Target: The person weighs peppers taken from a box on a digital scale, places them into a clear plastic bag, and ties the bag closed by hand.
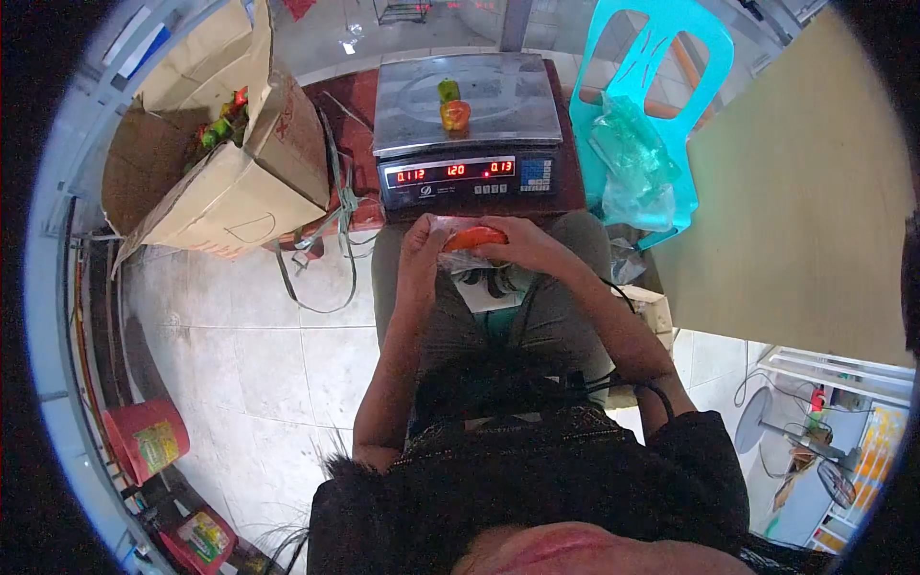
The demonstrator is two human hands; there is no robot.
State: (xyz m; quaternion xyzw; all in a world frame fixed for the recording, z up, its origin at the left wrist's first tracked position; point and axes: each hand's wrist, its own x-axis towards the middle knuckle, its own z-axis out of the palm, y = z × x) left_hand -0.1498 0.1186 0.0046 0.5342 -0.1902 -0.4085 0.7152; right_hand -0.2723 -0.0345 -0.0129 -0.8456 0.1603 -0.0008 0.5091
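Note:
Over my lap, my right hand (525, 247) has its fingers wrapped around a red bell pepper (470, 237). My left hand (422, 251) is closed on the edge of a clear plastic bag (450, 222), close to the pepper's left end. The film shows around the pepper; how far the pepper is inside it I cannot tell. Just beyond my hands stands a digital scale (466, 182) with lit red figures. On its metal plate rest a green pepper (448, 90) and an orange-yellow pepper (455, 116).
At left, an open cardboard box (225, 196) holds red and green peppers (222, 126). A turquoise plastic chair (678, 144) at right carries a bunch of green and clear plastic bags (632, 158). A wooden board (795, 201) fills the right side. Pale strapping (342, 187) hangs beside the box.

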